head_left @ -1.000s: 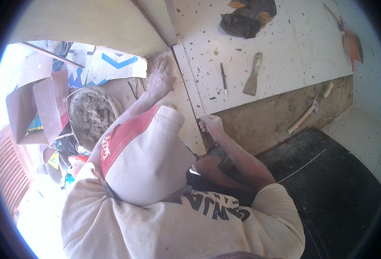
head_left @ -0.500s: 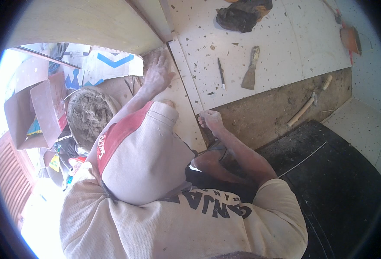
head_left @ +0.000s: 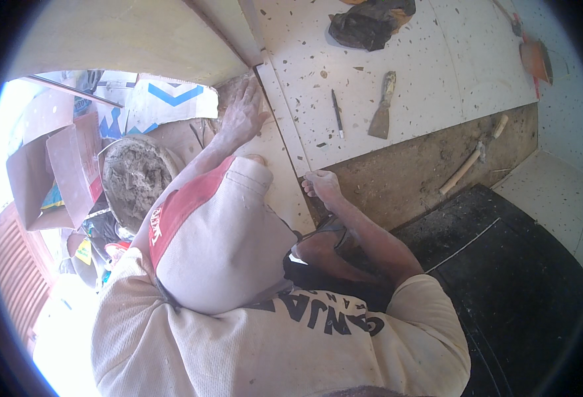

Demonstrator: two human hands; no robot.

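Note:
My left hand point(head_left: 242, 119) lies flat and dusty on the pale threshold strip point(head_left: 279, 165), fingers stretched toward the door frame's foot. My right hand point(head_left: 321, 185) is closed, its fingertips at the near corner of the white speckled tile point(head_left: 364, 86). A thin pale line runs along the tile's left edge to those fingertips; whether they pinch a cord or the edge itself, I cannot make out. On the tile lie a dark pencil-like stick point(head_left: 337, 114) and a scraper point(head_left: 381, 109) with a broad blade. My bent knee in grey and red cloth rises between my arms.
A bucket of grey mortar point(head_left: 138, 178) stands left of my forearm, with an open cardboard box point(head_left: 73, 155) beyond it. A wooden-handled hammer point(head_left: 463, 169) rests on the bare rough strip. Farther off lies a crumpled black bag point(head_left: 367, 28). Black sheeting point(head_left: 503, 264) covers the right.

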